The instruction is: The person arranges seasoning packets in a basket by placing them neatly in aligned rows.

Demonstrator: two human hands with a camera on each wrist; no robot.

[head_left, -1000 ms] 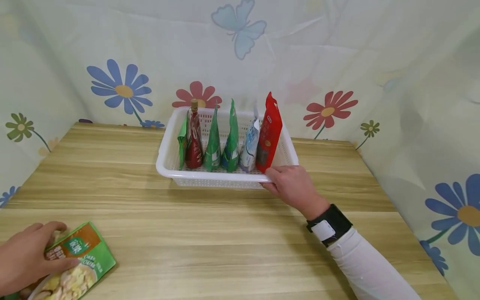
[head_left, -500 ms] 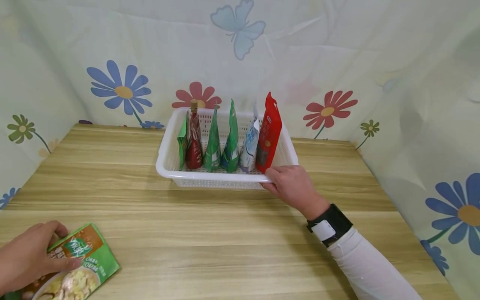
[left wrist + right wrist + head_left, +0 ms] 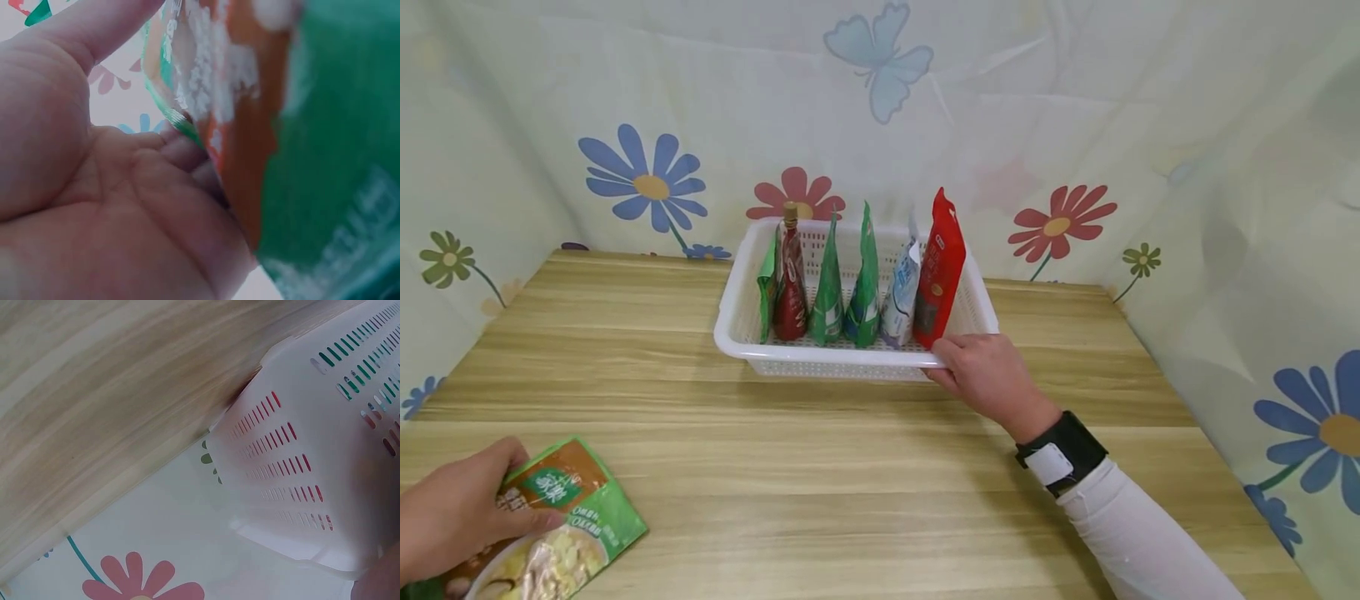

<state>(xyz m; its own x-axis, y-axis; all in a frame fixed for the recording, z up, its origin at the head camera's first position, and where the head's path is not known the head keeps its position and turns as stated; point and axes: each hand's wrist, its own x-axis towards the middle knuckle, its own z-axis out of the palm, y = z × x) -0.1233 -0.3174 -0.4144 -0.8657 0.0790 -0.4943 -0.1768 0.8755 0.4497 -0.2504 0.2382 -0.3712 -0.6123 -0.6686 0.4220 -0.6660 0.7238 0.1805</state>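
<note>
Holding the white basket (image 3: pixel 820 360) rim with your right hand (image 3: pixel 988 375), your left hand (image 3: pixel 452 517) pinches the green packet (image 3: pixel 561 533); lift it into the basket's empty right end next

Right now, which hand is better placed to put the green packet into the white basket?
Probably the left hand: it already grips the green packet at the near left of the table. The right hand holds the rim of the white basket, so it is busy steadying it.

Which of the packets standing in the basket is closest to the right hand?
The red packet, tallest and at the row's right end, stands just above the right hand gripping the white basket rim; the green ones stand further left.
</note>
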